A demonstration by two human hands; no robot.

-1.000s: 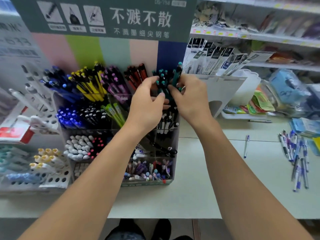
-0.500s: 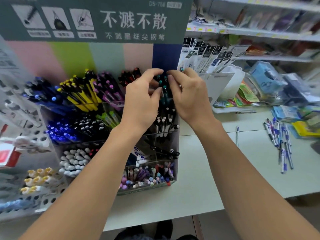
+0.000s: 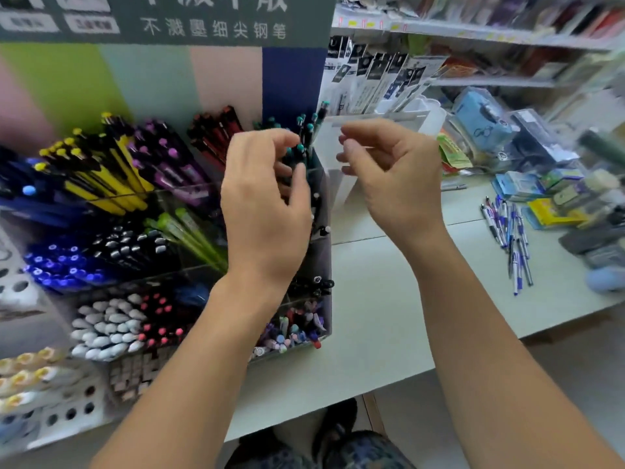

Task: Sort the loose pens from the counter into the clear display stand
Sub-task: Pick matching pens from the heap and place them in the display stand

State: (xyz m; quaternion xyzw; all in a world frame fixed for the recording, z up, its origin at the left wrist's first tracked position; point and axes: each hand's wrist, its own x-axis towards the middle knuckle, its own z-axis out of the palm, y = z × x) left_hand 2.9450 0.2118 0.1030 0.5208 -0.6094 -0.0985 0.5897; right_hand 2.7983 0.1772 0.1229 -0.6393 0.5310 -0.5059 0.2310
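Teal-capped pens (image 3: pixel 306 137): seated in clear display stand (image 3: pixel 318 238), top-right compartment. Right hand (image 3: pixel 389 177) has drawn away, fingers loosely curled, empty; left hand (image 3: pixel 263 198) lingers at the caps, grasp indiscernible. Loose pens (image 3: pixel 510 235) remain on counter (image 3: pixel 389 299); batch likely finished.

Green sign (image 3: pixel 169 25): 不溅墨细尖钢笔 (white)
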